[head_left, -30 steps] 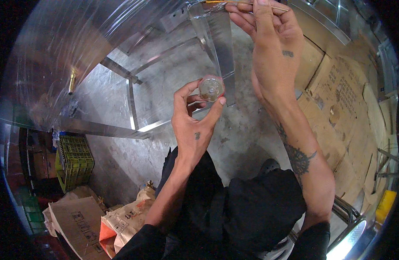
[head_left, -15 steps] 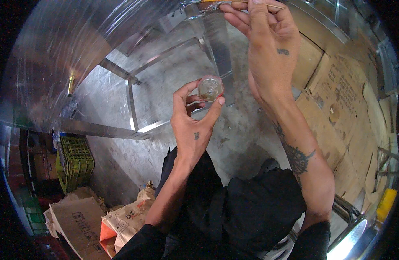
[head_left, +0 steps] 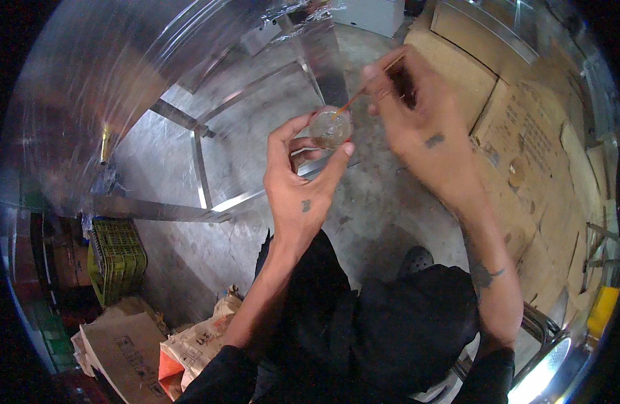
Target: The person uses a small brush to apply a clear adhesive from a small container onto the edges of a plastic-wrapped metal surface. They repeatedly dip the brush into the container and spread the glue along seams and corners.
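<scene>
My left hand [head_left: 300, 188] is closed around a small round clear item [head_left: 329, 132], with thumb and fingers at its rim. It looks like a clear plastic cup or jar seen end-on, with reddish traces at the edge; its exact kind is unclear. My right hand [head_left: 424, 124], blurred by motion, pinches a thin wooden stick [head_left: 355, 97] with an orange end. The tip of the stick meets the face of the clear item, as far as I can see; whether it is inside is unclear.
A metal table [head_left: 161, 209] wrapped in clear film stands at the left, above a grey floor [head_left: 202, 262]. Flattened cardboard [head_left: 518, 168] covers the right side. At the lower left are a yellow-green crate [head_left: 116, 259] and paper bags [head_left: 202, 340].
My right hand has come down and nearer from the table's edge, bringing the stick's orange tip to the clear item. The left hand has barely moved, tilting the item slightly.
</scene>
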`<state>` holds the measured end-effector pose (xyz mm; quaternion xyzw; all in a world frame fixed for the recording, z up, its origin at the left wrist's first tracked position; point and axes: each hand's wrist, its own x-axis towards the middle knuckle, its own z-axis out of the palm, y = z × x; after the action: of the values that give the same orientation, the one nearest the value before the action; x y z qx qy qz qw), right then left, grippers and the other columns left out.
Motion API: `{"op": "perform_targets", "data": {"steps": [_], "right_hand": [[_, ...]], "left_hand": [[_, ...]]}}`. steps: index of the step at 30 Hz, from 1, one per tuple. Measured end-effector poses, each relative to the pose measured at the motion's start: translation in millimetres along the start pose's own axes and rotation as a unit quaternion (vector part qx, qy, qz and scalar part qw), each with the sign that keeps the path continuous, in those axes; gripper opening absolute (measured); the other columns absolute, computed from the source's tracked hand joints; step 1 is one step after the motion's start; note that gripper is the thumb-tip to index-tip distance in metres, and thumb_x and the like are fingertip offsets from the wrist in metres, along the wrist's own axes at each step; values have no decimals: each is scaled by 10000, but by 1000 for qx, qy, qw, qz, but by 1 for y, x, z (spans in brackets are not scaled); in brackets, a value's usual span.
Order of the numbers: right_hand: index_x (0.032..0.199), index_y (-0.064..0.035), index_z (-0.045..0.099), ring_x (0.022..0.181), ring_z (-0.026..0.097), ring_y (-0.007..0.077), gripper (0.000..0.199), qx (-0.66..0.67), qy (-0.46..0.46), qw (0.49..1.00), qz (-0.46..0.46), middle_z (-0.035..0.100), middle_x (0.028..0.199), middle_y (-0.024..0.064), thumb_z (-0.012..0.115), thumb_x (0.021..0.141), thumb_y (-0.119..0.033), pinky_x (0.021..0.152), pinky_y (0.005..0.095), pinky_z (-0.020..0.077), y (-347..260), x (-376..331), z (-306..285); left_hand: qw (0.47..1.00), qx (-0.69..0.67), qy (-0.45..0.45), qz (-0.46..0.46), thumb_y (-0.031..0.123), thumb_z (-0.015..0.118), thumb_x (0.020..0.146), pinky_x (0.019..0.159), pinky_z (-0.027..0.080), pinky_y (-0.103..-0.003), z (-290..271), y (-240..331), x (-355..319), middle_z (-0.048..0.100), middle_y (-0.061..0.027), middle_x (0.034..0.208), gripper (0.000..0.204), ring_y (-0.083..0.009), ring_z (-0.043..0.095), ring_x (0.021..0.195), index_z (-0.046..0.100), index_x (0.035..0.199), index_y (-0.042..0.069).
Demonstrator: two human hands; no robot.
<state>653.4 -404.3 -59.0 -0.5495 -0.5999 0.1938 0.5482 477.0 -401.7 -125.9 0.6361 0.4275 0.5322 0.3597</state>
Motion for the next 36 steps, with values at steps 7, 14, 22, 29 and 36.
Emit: {"op": "perform_targets", "data": {"steps": [7, 14, 22, 29, 36], "right_hand": [[1067, 36, 661, 862, 691, 280, 277, -75, -33, 996, -35, 675, 943, 184, 671, 1062, -241, 746, 390, 539, 21, -5, -1], [1229, 15, 670, 934, 681, 199, 398, 10, 18, 1000, 8, 725, 1037, 130, 702, 1061, -344, 815, 353, 553, 26, 9, -3], [1240, -10, 670, 1023, 683, 180, 259, 151, 13, 988, -2, 725, 1044, 93, 667, 1068, -203, 938, 337, 539, 34, 50, -20], [1249, -22, 668, 1089, 748, 251, 250, 176, -77, 978, -85, 763, 1132, 175, 690, 1031, -141, 952, 386, 574, 45, 72, -5], [1265, -22, 662, 1037, 753, 243, 303, 291, -85, 950, -79, 762, 1088, 163, 755, 993, -119, 896, 366, 597, 41, 77, -1]], "left_hand": [[999, -43, -18, 1, 84, 890, 887, 932, 548, -338, 15, 13, 3, 671, -123, 1349, 614, -168, 660, 1077, 535, 1382, 3], [996, -66, -25, -60, 35, 872, 896, 953, 552, -326, 24, 13, 10, 659, -140, 1365, 627, -175, 662, 1149, 501, 1400, 0], [996, -38, -18, -77, -6, 836, 918, 1034, 535, -364, 22, 2, 8, 645, -155, 1378, 612, -216, 657, 1232, 479, 1415, -8], [992, -42, 12, -121, -11, 815, 936, 1129, 500, -409, 16, -9, 4, 612, -152, 1420, 598, -227, 636, 1272, 469, 1424, -8], [988, 13, 35, -151, -36, 809, 932, 1136, 494, -412, 24, -3, 0, 596, -146, 1427, 603, -226, 615, 1295, 466, 1426, -3]]}}
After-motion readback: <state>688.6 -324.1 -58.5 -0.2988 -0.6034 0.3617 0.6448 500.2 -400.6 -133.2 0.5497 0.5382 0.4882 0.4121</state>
